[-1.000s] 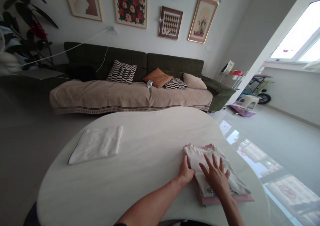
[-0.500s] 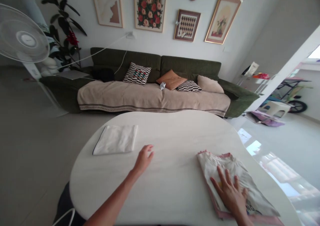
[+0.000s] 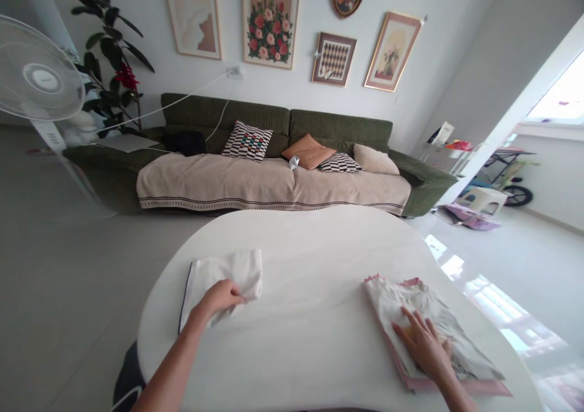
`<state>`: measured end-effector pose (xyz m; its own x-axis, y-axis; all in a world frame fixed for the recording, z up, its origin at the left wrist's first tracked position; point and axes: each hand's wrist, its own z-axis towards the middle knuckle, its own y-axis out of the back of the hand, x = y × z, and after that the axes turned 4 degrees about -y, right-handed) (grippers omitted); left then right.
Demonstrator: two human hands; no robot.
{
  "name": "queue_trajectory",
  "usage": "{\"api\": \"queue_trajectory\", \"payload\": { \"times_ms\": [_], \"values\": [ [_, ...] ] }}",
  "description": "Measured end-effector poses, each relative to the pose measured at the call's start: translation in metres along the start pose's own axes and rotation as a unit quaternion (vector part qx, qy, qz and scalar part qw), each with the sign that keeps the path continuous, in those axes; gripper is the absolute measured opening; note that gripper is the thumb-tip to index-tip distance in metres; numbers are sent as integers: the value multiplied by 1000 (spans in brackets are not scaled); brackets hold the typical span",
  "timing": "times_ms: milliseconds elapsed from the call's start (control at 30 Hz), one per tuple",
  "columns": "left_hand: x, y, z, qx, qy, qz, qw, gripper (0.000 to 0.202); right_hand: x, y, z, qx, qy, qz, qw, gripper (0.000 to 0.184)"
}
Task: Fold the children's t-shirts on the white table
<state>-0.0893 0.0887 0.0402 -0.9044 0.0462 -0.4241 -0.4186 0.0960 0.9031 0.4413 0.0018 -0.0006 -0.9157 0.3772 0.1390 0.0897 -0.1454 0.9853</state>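
Observation:
A folded white cloth with a dark edging lies on the left part of the white table. My left hand is closed on its near right part, and the cloth is a little rumpled there. At the right, my right hand rests open, fingers spread, on a folded light grey T-shirt. Under that shirt is a pink garment, showing along its left and near edges. My right hand and forearm cover part of the print on the T-shirt.
Beyond the table stands a green sofa with a beige cover and several cushions. A white standing fan is at the left. On the floor at the right are a white stool and other items.
My left hand has moved left and taken hold of the white cloth, which has shifted nearer and slightly right. My right hand stays on the shirts. The head view has tilted up a little.

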Motion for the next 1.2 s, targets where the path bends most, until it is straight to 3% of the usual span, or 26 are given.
{"api": "queue_trajectory", "payload": {
  "times_ms": [67,233,367,433,533,633,700,767,800,1033,1133,1200],
  "values": [
    [2,3,2,12,-20,2,1000,15,7,9,-6,-49,1,35,998,60],
    [15,-1,7,-59,24,34,997,29,40,43,-38,-182,13,164,969,54],
    [15,-10,-1,-78,0,31,996,24,84,52,-74,-223,84,215,947,42],
    [-3,-10,-15,-86,-30,17,996,27,117,52,-93,-209,139,236,939,34],
    [-55,1,-50,-94,-141,-61,984,30,174,58,-118,-135,239,267,924,37],
    [-115,24,-91,-19,-293,-110,949,27,223,76,-134,-45,355,280,891,57],
    [-141,40,-113,27,-366,-107,924,24,240,93,-136,10,396,276,876,42],
    [-150,56,-127,49,-379,-93,919,22,243,112,-134,59,403,255,877,13],
    [-149,63,-130,56,-371,-89,923,20,240,121,-132,79,402,238,881,7],
    [-127,91,-139,184,-318,-111,923,5,187,198,-126,171,417,146,881,7],
    [-114,100,-138,163,-306,-118,930,16,161,215,-125,172,370,170,897,24],
    [-103,105,-129,97,-281,-125,947,17,149,213,-120,160,341,182,908,30]
  ]
}}
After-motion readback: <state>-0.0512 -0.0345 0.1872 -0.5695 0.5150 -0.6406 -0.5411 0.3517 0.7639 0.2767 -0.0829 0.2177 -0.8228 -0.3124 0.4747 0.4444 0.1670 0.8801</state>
